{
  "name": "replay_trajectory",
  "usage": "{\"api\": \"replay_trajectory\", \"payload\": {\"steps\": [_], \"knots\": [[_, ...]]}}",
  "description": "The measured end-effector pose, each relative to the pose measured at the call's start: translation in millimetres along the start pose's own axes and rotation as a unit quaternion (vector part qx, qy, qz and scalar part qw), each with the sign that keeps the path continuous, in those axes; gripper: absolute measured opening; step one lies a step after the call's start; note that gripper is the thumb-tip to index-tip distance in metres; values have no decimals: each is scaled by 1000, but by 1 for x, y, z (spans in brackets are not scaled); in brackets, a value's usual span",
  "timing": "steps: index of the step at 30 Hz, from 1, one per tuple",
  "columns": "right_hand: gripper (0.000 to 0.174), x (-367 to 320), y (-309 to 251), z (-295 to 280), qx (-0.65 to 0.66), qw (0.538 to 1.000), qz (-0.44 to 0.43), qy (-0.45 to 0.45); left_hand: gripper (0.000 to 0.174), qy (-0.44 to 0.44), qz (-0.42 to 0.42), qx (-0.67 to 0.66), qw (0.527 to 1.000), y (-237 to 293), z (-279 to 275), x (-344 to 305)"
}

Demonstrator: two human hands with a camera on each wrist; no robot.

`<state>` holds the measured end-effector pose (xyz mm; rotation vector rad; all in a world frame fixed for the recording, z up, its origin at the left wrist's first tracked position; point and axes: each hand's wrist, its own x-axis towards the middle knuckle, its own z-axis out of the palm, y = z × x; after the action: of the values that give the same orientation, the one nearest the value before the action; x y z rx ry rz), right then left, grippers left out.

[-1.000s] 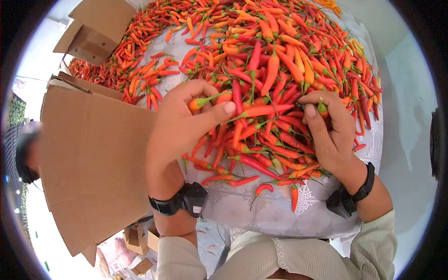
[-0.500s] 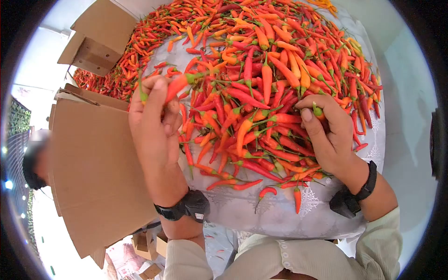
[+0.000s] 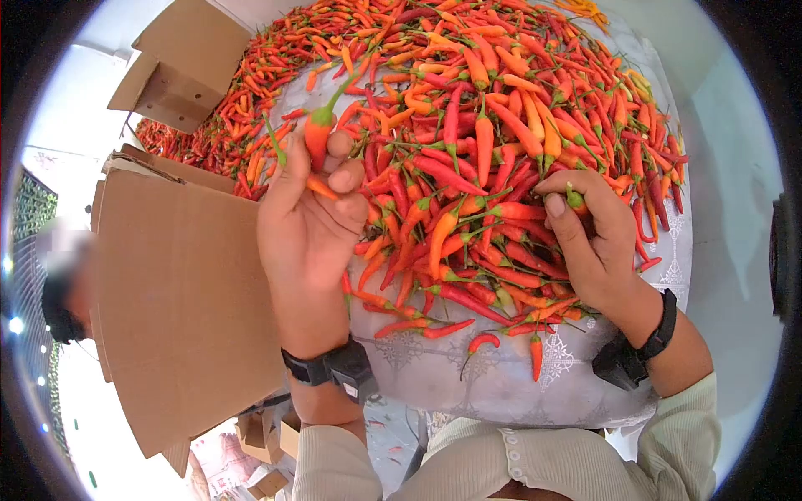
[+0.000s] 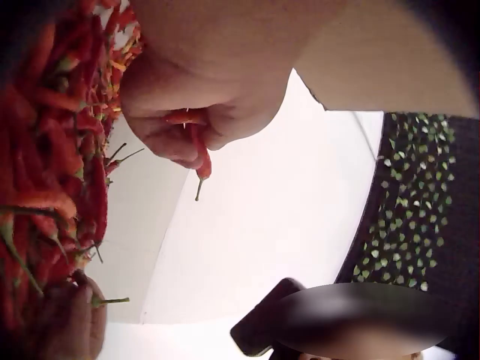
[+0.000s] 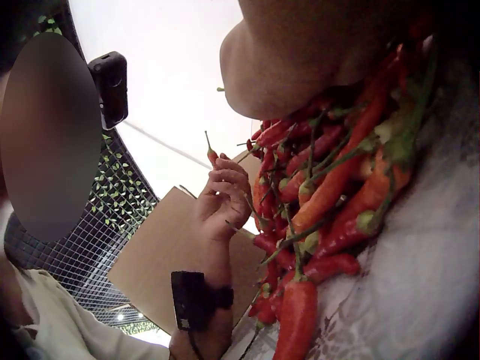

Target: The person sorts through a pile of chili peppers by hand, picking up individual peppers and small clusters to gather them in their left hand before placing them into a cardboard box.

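My left hand [image 3: 311, 225] is raised over the left side of the pile, palm turned up. It pinches a red-orange chili pepper [image 3: 318, 138], whose long green stem points upward. A second chili pepper [image 3: 322, 187] lies across the same fingers. From the left wrist view, a red chili pepper [image 4: 203, 159] pokes out below the curled fingers. At the right of the near heap, my right hand [image 3: 600, 242] holds a chili pepper [image 3: 576, 200] between thumb and curled forefinger, mostly hidden, green stem end showing. Beneath both hands spreads a pile of red and orange chili peppers [image 3: 455, 225].
A large cardboard box [image 3: 188, 309] stands left of the table, with another open carton [image 3: 180, 83] behind it. The patterned pale tablecloth [image 3: 501, 401] shows along the near edge. A wall [image 3: 727, 209] rises at the right. Another person [image 3: 71, 284] is at far left.
My left hand has swung left from the heap's middle, carrying chili peppers, then turned palm up and come slightly back right. My right hand keeps its place and its pepper.
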<state>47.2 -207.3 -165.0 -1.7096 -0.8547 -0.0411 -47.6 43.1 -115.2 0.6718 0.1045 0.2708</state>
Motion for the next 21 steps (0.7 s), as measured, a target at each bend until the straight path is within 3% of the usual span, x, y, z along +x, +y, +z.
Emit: {"api": "replay_trajectory", "payload": {"steps": [6,9,15,18,21], "knots": [[11,0,1,1,-10,1000,-7,6,18,42,-39,-44,997,15,-11,-3],[11,0,-2,0,-10,1000,1,2,12,66,9,25,997,14,-8,-4],[11,-1,0,0,-21,1000,8,-5,9,115,22,141,983,22,-7,0],[11,-2,1,-1,-19,1000,10,-6,12,158,69,265,949,16,-13,6],[11,-3,1,0,-6,1000,18,-5,19,217,106,461,854,7,-24,14]]}}
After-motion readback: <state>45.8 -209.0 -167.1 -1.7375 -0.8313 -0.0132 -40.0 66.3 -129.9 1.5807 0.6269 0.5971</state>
